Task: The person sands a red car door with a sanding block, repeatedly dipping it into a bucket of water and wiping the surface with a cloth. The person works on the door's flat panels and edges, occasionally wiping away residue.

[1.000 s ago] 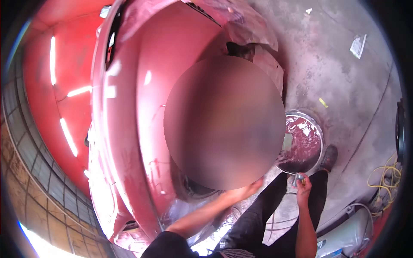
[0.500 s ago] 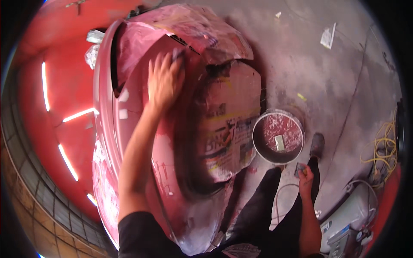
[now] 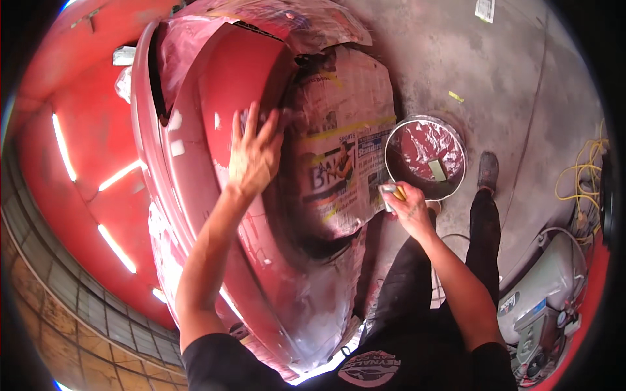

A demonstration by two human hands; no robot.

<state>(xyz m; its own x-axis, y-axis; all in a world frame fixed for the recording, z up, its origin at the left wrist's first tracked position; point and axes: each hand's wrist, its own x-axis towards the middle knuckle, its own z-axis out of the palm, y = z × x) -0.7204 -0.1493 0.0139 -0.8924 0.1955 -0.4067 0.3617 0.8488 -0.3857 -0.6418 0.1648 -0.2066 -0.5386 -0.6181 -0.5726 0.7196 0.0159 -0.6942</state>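
My left hand [image 3: 254,153] lies on the red car fender [image 3: 244,62], fingers spread over its curved panel. A thin greyish piece [image 3: 244,120], like a sanding sheet, shows at its fingertips and is mostly hidden under them. Closed, my right hand [image 3: 412,210] grips a small scraper-like tool [image 3: 387,199] with a grey flat end and a yellowish handle. This hand is between the papered wheel opening and a round bucket [image 3: 464,159]. Inside the bucket, a pale green block [image 3: 436,171] sits in reddish liquid with foam.
Masking newspaper [image 3: 365,124] covers the wheel opening, and plastic film [image 3: 306,32] drapes the car beyond. A grey tank-shaped compressor [image 3: 544,280] stands at right below a yellow cord [image 3: 580,176]. My feet are near the bucket.
My left hand has slid down the fender toward me, with the grey piece. My right hand has risen leftward with its tool, from beside my leg to near the bucket. The view has shifted.
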